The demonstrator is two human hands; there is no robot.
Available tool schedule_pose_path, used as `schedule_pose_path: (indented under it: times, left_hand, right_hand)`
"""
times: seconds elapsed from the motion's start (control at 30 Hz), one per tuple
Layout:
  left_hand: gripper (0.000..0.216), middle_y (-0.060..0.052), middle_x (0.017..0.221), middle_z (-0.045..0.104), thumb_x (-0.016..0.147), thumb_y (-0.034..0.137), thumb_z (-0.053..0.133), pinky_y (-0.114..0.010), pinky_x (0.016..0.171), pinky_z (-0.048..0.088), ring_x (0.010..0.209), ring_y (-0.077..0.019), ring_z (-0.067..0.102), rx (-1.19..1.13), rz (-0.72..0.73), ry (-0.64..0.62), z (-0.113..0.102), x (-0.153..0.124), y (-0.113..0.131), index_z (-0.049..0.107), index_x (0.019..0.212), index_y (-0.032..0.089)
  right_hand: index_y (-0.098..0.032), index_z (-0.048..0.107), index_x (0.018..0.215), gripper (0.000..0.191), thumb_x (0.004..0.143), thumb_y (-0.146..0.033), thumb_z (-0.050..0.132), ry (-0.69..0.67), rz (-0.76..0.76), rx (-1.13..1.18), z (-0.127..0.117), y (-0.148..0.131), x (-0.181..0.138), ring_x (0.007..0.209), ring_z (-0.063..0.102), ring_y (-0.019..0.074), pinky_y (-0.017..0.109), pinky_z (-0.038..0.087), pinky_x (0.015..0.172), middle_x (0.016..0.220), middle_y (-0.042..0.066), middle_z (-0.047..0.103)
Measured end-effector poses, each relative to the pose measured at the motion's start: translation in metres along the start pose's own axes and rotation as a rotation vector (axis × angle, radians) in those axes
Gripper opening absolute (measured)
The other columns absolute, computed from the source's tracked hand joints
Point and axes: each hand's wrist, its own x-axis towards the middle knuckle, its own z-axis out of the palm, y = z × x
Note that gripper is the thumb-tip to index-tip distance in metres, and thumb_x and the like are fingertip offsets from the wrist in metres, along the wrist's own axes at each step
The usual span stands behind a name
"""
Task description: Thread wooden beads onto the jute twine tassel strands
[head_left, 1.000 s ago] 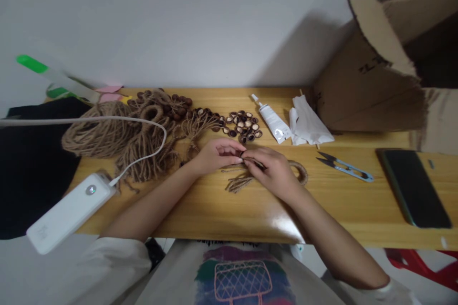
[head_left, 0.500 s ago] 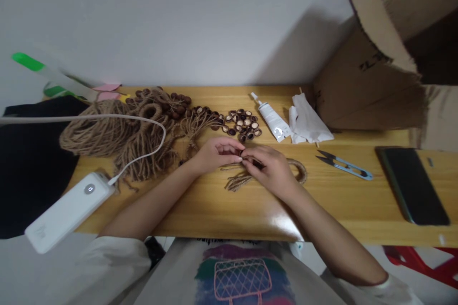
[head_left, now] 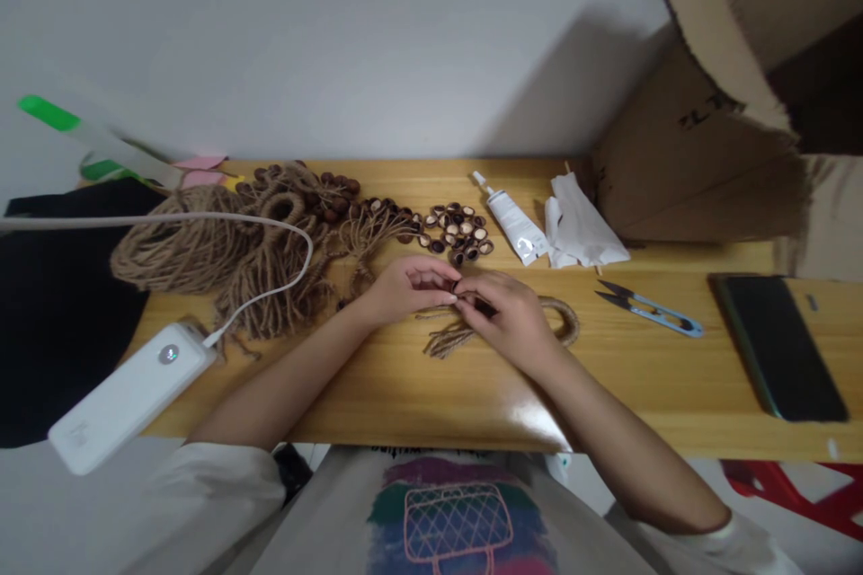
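Note:
My left hand (head_left: pixel 408 292) and my right hand (head_left: pixel 516 322) meet over the middle of the table. Their fingertips pinch a small dark brown nutshell piece (head_left: pixel 457 287) between them, mostly covered by the fingers. Beneath my right hand lies a twine-wrapped ring (head_left: pixel 570 320) with a tassel of twine ends (head_left: pixel 449 340) that comes out on the left; the part between is hidden by the hand. Just beyond my fingers, several halved nutshells (head_left: pixel 465 232) lie in a loose cluster, some with pale insides facing up.
On the left are a twine bundle (head_left: pixel 182 243), a corded power bank (head_left: pixel 131 400) and black cloth (head_left: pixel 60 314). To the right lie a glue tube (head_left: pixel 516 225), white tissue (head_left: pixel 585 229), blue thread snips (head_left: pixel 651 310) and a phone (head_left: pixel 778 346). A cardboard box (head_left: pixel 701 171) stands behind them.
Hardly anything differs. Both hands keep the same pinch at the same spot, and the view has shifted very slightly.

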Motion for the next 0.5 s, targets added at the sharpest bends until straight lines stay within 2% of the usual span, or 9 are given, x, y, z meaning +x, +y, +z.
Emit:
schedule_pose_path:
  times: [0.2, 0.5]
  left_hand:
    - [0.036, -0.003, 0.071, 0.07, 0.057, 0.031, 0.084, -0.021, 0.065, 0.053, 0.065, -0.0094, 0.064, 0.005, -0.01, 0.004, 0.0001, 0.0002, 0.0002, 0.068, 0.083, 0.011]
    - [0.034, -0.001, 0.071, 0.07, 0.056, 0.024, 0.084, -0.019, 0.066, 0.052, 0.065, -0.0082, 0.064, -0.055, -0.036, 0.025, 0.0002, 0.0004, -0.0008, 0.067, 0.082, 0.012]
  right_hand:
    - [-0.02, 0.064, 0.09, 0.008, 0.084, -0.016, 0.059, 0.01, 0.01, 0.006, 0.0014, -0.0003, -0.0007, 0.072, 0.062, 0.0181, 0.029, 0.048, 0.069, 0.077, 0.004, 0.068]
    - [-0.019, 0.061, 0.093, 0.01, 0.083, -0.016, 0.06, 0.04, 0.001, -0.026, 0.0008, -0.0018, -0.0006, 0.069, 0.062, 0.0178, 0.029, 0.049, 0.066, 0.075, 0.003, 0.067]
